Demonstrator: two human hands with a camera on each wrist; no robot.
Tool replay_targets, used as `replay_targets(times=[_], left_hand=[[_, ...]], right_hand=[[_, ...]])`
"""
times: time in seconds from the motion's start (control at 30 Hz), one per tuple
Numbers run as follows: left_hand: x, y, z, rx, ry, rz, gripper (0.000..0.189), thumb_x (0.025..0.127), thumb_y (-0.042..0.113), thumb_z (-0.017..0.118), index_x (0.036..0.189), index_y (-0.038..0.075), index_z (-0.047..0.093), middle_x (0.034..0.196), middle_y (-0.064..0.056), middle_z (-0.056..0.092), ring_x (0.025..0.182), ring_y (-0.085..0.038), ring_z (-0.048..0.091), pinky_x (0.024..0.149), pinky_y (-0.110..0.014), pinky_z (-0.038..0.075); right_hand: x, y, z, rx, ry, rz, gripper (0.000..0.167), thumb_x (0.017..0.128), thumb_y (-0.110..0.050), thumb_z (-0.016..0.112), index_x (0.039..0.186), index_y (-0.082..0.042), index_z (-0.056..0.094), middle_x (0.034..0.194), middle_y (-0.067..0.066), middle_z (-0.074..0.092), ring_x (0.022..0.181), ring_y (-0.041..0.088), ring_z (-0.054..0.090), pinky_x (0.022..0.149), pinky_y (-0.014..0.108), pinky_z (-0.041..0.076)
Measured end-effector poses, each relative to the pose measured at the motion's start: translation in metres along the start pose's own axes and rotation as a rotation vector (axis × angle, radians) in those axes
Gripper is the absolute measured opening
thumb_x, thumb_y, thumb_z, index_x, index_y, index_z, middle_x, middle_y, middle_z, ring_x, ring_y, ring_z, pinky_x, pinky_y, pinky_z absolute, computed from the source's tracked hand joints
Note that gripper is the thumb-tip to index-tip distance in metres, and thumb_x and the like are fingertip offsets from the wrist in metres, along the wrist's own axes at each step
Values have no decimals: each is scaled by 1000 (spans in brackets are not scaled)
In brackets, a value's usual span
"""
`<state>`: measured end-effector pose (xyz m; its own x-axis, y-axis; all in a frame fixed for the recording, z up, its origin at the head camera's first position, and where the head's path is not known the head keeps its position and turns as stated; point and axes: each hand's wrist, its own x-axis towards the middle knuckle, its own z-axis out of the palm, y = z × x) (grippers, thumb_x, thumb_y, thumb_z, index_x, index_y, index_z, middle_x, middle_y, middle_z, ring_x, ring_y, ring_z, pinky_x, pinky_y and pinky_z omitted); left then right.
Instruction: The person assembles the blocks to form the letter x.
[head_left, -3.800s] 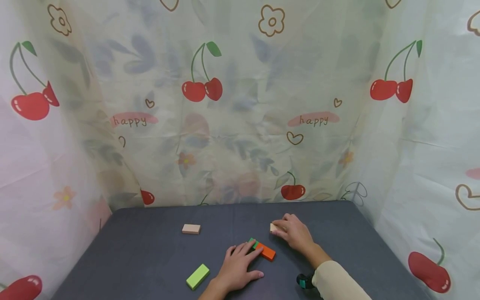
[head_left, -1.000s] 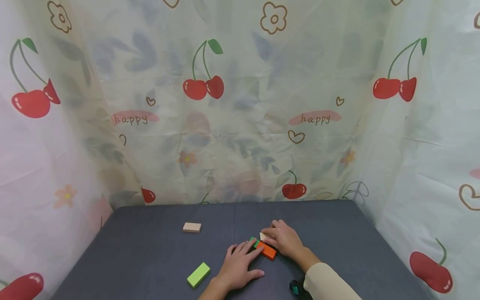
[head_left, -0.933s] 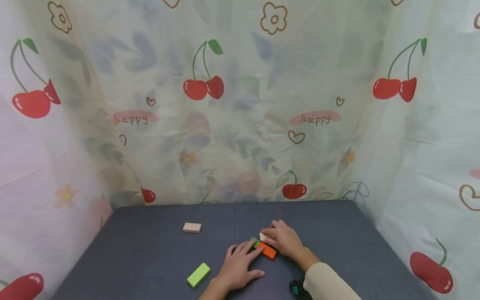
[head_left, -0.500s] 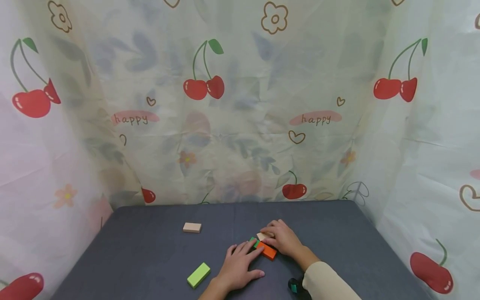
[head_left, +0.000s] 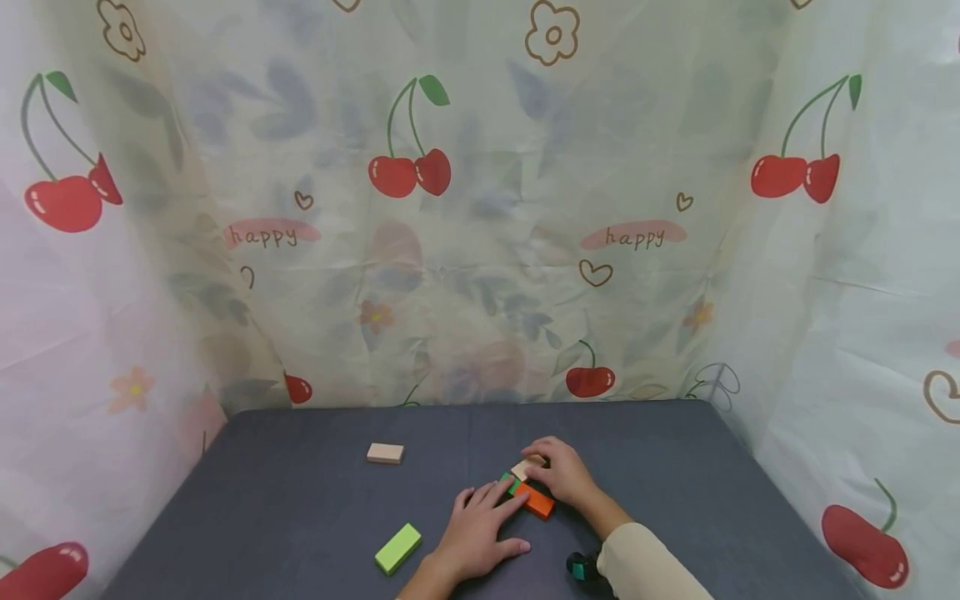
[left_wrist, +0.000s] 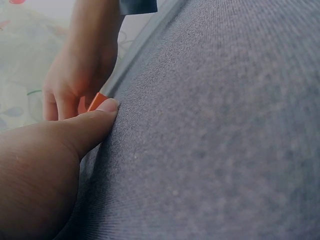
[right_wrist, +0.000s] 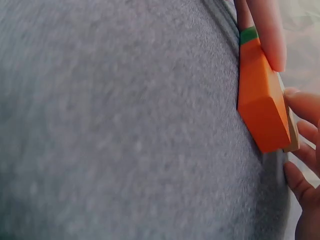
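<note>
A green block point(head_left: 507, 481) and an orange block point(head_left: 534, 501) lie end to end on the dark table, under the fingertips of my left hand point(head_left: 476, 533). Its fingers are spread and nearly straight, resting on both blocks; the thumb stands out to the side. My right hand point(head_left: 566, 477) has its fingers and thumb curled round a beige wooden block point(head_left: 521, 470) just beyond that pair. In the right wrist view the beige block point(right_wrist: 292, 135) sits close behind the orange block point(right_wrist: 260, 95), partly hidden by it. Whether they touch is unclear.
Another beige wooden block point(head_left: 386, 453) lies at the back left of the table. A lime-green block point(head_left: 398, 548) lies left of my left forearm. Behind the table point(head_left: 300, 500) hangs a cherry-patterned curtain point(head_left: 487, 250). A black device point(head_left: 583, 567) is by my right wrist.
My right hand has brought the beige wooden block nearer and leftward to the green and orange blocks, turning it alongside them. More of that block now shows between finger and thumb. The left hand stays put.
</note>
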<state>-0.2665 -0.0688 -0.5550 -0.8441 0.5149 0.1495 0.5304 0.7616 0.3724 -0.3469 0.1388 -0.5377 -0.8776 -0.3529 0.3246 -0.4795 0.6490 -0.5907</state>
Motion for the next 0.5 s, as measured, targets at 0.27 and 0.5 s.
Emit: replay_targets(times=[0.27, 0.5], left_hand=[[0, -2, 3, 1, 20, 20, 69, 87, 67, 54, 148, 38, 41, 156, 6, 29, 137, -26, 35, 103, -61, 26], [0, -3, 3, -1, 22, 22, 69, 87, 67, 54, 148, 39, 41, 156, 6, 29, 137, -26, 35, 102, -62, 26]], right_hand=[[3, -6, 2, -2, -9, 25, 21, 87, -15, 74, 107, -13, 74, 112, 2, 63, 106, 28, 59, 92, 49, 45], [5, -8, 4, -10, -50, 12, 20, 89, -17, 71, 110, -15, 73, 118, 4, 63, 113, 30, 57, 96, 52, 42]])
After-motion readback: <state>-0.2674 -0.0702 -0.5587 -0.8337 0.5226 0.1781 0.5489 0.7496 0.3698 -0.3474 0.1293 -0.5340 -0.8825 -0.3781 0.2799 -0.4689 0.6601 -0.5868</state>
